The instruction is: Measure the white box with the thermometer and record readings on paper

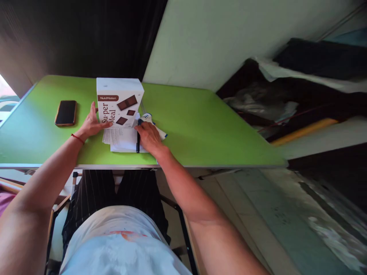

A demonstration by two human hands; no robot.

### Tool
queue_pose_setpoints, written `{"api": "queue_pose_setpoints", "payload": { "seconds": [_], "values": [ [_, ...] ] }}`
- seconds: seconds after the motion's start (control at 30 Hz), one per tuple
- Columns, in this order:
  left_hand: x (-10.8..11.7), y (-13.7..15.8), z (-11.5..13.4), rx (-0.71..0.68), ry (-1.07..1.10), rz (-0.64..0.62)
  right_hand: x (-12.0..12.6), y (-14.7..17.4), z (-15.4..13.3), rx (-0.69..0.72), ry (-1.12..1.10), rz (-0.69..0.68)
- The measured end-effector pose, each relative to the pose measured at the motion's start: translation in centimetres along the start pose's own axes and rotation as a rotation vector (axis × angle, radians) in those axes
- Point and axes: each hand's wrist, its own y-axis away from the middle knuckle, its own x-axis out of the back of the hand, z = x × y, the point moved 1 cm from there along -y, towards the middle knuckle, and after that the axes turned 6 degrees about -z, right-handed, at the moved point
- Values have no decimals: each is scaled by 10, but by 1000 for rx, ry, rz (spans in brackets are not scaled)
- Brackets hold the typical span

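A white box (120, 102) printed "NutriMotion Su-per Meal" with brown bar pictures stands slightly tilted on the table. My left hand (92, 123) grips its lower left side, the thumb across the front and the fingers up along the edge. At the box's lower right corner, my right hand (149, 135) is closed, fingers curled down; what they hold is hidden. Below the box lie white papers (123, 143), some with small print. A black pen (138, 143) rests on them beside my right hand. A white and blue item (146, 117) shows partly behind that hand.
On the left of the green table (206, 126) lies a phone (65, 113) in a brown case. A dark panel (86, 38) and a pale wall (195, 46) rise behind the table. Blurred cloth and bags (260, 103) fill a shelf at the right.
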Motion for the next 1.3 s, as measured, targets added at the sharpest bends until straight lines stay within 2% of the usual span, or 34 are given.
{"api": "queue_pose_setpoints", "payload": {
  "seconds": [0.07,0.13,0.27,0.4,0.47,0.53,0.6,0.63,0.7,0.8,0.9,1.0,1.3],
  "values": [
    [0,-3,0,-22,96,20,5,-1,1,12,63,-57],
    [-2,-5,2,-49,182,12,12,-1,3,-24,102,-35],
    [-3,-4,8,-60,314,26,24,-2,24,-306,125,36],
    [-4,-1,16,-42,323,99,27,-12,49,-478,-68,-29],
    [-6,-1,19,-36,307,128,30,-15,48,-509,-216,33],
    [-8,-1,20,-19,277,136,33,-16,33,-464,-423,173],
    [-9,-2,19,1,237,140,34,-15,4,-333,-716,298],
    [-9,-3,19,8,217,145,31,-14,-13,-282,-876,286],
    [-9,-4,17,15,186,153,23,-14,-45,-226,-1110,164],
    [-10,-3,15,24,147,135,6,-17,-73,-280,-1235,101],
    [-11,-2,14,4,120,96,-6,-19,-74,-317,-1215,118],
    [-11,-4,13,-53,125,64,-13,-19,-66,-292,-1095,129],
    [-12,-5,14,-69,197,44,-17,-15,-65,-305,-939,168]
  ]
}}
